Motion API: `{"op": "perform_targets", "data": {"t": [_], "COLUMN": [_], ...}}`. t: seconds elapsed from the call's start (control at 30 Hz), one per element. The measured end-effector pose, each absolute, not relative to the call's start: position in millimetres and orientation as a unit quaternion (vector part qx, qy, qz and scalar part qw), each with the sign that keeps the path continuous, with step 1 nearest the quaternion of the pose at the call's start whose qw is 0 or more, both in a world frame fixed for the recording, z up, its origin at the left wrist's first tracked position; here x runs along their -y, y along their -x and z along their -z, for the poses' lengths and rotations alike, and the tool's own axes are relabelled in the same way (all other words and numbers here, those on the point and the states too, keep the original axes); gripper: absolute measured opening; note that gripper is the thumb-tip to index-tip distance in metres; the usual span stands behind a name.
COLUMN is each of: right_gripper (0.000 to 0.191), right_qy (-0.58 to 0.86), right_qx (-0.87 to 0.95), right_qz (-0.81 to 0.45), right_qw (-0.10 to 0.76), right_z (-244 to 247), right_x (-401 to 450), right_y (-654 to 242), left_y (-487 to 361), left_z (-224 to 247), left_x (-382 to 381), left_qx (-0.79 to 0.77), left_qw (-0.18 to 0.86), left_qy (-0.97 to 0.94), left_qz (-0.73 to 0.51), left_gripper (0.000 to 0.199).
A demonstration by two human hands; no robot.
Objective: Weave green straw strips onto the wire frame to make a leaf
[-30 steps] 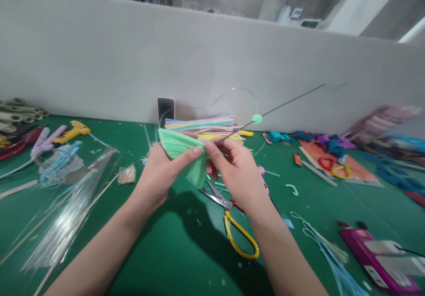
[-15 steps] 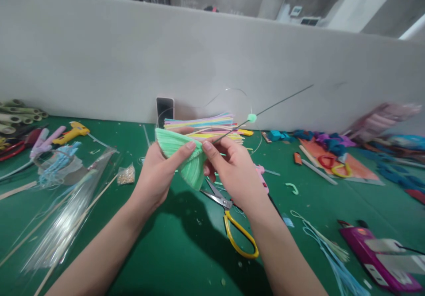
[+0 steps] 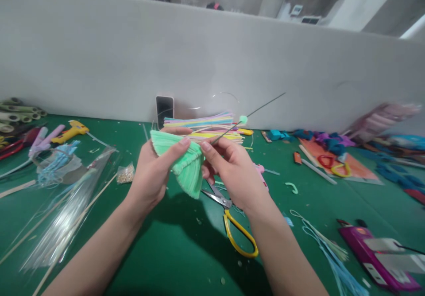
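Note:
Between my hands is a ribbed, fan-shaped piece of light green fuzzy material (image 3: pixel 189 174). My left hand (image 3: pixel 152 167) pinches its upper left part, thumb on top. My right hand (image 3: pixel 232 167) has thumb and fingers closed at its right edge, around the lower end of a thin dark stem (image 3: pixel 265 106). The stem slants up to the right and carries a small green fuzzy ball (image 3: pixel 243 119). A thin clear strand loops behind. Below my right hand, scissors with yellow handles (image 3: pixel 241 238) lie on the green table (image 3: pixel 186 260).
Behind my hands are colourful fuzzy sticks (image 3: pixel 202 121) and a phone (image 3: pixel 165 110) against a pale partition (image 3: pixel 199 48). A yellow glue gun (image 3: pixel 71 133) and clear plastic sleeves (image 3: pixel 63 216) lie left. At right are a magenta device (image 3: pixel 375 256) and blue strings (image 3: pixel 327 260).
The green piece has shifted slightly left and down and turned, showing more of its lower fold. The stem's far end and the ball have moved left.

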State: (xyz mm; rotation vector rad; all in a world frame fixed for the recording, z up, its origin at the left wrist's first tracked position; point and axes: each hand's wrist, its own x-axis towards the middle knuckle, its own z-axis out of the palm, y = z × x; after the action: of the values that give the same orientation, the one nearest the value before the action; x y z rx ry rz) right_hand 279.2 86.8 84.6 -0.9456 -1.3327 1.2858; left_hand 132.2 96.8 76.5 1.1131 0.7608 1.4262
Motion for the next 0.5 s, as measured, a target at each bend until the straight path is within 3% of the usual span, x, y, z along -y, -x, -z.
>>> {"op": "perform_targets", "data": {"t": [0.5], "right_gripper": [0.023], "right_qy": [0.377], "right_qx": [0.54], "right_qz": [-0.547], "right_qw": [0.517], "right_z": [-81.6], "right_x": [-87.1], "right_y": [-275.4], "left_y": [-136.2], "left_z": [-72.5], "left_x": [-99.2], "left_qx": [-0.317], "left_qw": [0.568], "left_qy": [-0.445], "left_qz": [-0.616], "left_gripper": [0.03]}}
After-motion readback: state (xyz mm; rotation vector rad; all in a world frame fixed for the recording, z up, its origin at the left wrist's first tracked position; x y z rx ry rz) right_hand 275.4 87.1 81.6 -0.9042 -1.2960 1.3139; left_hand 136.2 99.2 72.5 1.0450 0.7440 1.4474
